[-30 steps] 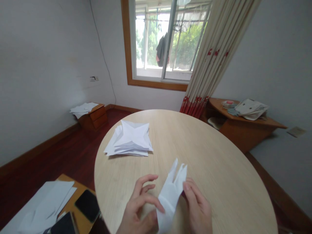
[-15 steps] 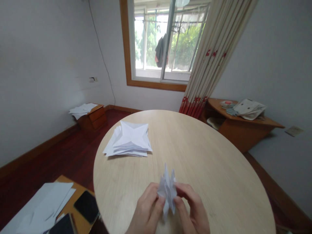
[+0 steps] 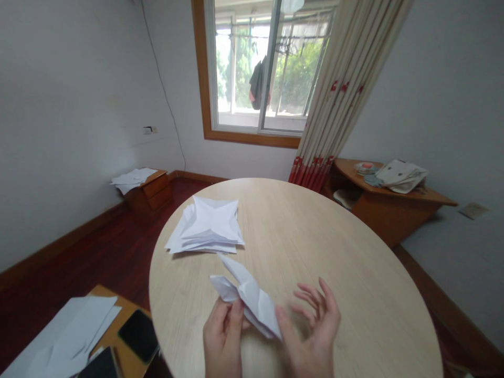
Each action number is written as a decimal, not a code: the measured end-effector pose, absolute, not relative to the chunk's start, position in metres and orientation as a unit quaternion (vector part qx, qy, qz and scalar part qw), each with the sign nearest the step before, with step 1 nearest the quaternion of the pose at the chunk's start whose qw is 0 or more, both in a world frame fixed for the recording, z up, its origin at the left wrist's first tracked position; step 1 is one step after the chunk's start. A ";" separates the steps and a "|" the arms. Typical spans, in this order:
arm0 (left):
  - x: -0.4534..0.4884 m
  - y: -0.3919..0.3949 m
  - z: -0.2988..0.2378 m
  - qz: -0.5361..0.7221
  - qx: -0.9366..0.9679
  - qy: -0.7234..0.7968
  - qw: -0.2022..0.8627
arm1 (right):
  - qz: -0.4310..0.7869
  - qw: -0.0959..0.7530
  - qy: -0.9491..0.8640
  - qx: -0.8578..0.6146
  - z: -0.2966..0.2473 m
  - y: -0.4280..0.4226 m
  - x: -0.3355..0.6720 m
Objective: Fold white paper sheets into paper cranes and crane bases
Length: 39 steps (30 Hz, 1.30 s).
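My left hand point(image 3: 223, 338) pinches a folded white paper figure point(image 3: 246, 298) above the near edge of the round wooden table point(image 3: 346, 273). The figure lies tilted, its pointed flaps aimed up and left. My right hand point(image 3: 313, 331) is beside it with fingers spread, only the thumb touching the paper's lower right corner. Farther back on the left of the table lies a stack of folded white paper sheets point(image 3: 208, 226).
A low stool at the lower left carries white sheets point(image 3: 59, 336) and a black phone point(image 3: 138, 334). A small wooden cabinet point(image 3: 151, 189) with papers stands by the left wall. A wooden side desk point(image 3: 389, 202) with clutter is at the right, by a curtain point(image 3: 346, 89).
Both hands pinched the paper upright half a second ago. Now the figure has swung to point left, and my right hand has opened its fingers while the left keeps hold.
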<state>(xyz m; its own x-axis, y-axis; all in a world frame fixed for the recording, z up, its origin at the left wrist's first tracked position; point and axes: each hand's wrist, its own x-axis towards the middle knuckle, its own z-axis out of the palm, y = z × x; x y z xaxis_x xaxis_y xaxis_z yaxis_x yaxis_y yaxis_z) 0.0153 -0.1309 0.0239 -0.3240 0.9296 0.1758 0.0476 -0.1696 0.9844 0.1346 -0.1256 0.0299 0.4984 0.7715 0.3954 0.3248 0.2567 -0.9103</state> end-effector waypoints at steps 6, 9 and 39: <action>0.015 -0.123 0.031 0.585 0.523 0.522 0.335 | 0.216 0.546 -0.656 -0.474 0.025 -0.130 0.130; 0.013 -0.123 0.034 0.550 0.574 0.507 0.333 | 0.283 0.503 -0.702 -0.417 0.037 -0.127 0.135; 0.010 -0.118 0.045 0.560 0.599 0.533 0.207 | 0.318 0.502 -0.614 -0.519 0.050 -0.112 0.126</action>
<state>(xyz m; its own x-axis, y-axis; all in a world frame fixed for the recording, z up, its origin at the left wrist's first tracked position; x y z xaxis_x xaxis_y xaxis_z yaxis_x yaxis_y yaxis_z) 0.0105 -0.1185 0.0448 -0.1963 0.8706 0.4512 0.4077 -0.3460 0.8450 0.1263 -0.1119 0.0505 0.0431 0.9571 0.2865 0.3176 0.2587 -0.9122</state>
